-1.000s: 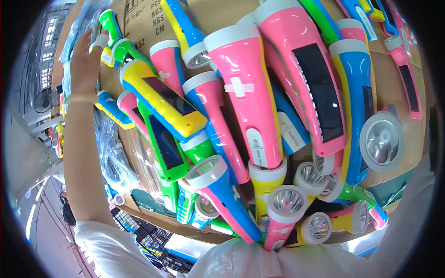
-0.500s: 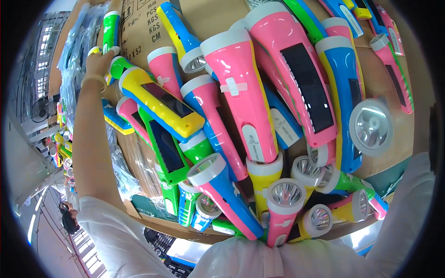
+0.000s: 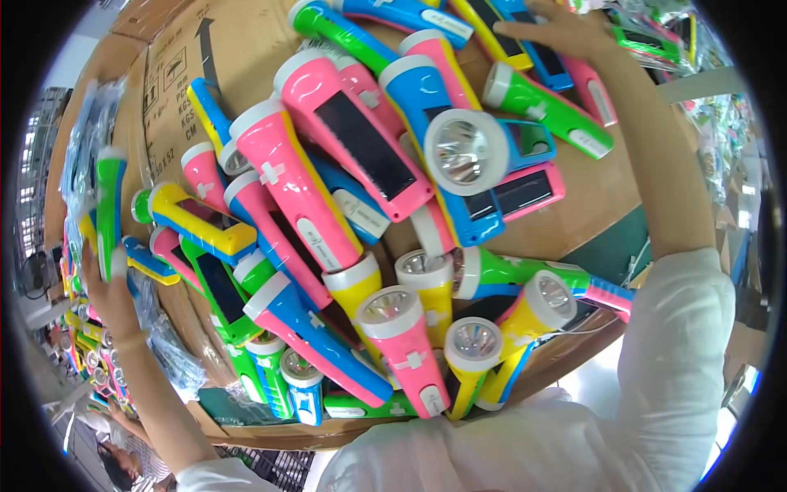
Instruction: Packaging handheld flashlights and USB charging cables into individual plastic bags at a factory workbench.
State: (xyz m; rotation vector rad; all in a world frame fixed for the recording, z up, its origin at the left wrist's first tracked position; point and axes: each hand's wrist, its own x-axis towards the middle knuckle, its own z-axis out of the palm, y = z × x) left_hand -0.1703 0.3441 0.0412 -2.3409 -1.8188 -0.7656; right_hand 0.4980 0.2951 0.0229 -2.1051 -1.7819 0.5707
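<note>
My left hand (image 3: 106, 283) is closed round the lower end of a green-and-blue flashlight (image 3: 110, 197), held upright at the left, with a bit of yellow beside it that I cannot fully make out. At the far right, my right hand (image 3: 566, 34) lies with stretched fingers across a yellow flashlight (image 3: 502, 41) with a dark panel and a blue flashlight (image 3: 545, 61). A green-and-yellow flashlight (image 3: 553, 111) and a pink one (image 3: 594, 94) lie just below that hand. Between my arms is a heap of pink, blue, yellow and green flashlights, among them a large pink flashlight (image 3: 295, 189).
The heap rests on brown cardboard (image 3: 598, 184) printed with marks. Clear plastic bags (image 3: 90, 131) hang along the left side. More flashlights (image 3: 90, 344) lie beyond the left edge, where another person (image 3: 123, 459) is in view. Bagged goods (image 3: 721, 139) stand at the right.
My left hand has moved left and nearer with the green-and-blue flashlight. My right hand has come into view at the far right, over the flashlights. The view has shifted rightward.
</note>
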